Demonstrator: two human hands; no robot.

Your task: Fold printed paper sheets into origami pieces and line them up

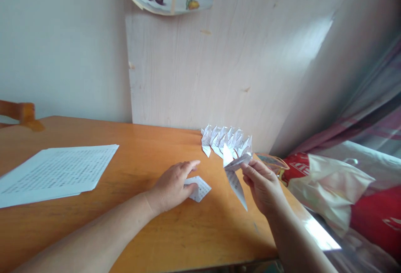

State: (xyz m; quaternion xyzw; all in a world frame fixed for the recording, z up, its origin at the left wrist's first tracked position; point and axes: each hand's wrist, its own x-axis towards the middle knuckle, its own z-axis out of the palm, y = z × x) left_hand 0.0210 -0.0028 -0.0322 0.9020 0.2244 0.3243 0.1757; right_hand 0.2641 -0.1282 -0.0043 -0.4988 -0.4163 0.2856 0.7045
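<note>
My right hand [261, 181] pinches a folded paper piece [235, 181] with long pointed flaps, held above the table's right part. My left hand [173, 183] is over the middle of the table, fingers apart, its thumb against a small folded printed paper [200, 188] lying on the wood. Behind the held piece, several folded paper pieces [222, 139] with upright points stand grouped near the wall.
A stack of printed sheets [62, 172] lies on the wooden table [150, 143] at the left. Beyond the right edge are red and white bags [328, 185]. An orange wooden chair part [26, 114] shows at far left.
</note>
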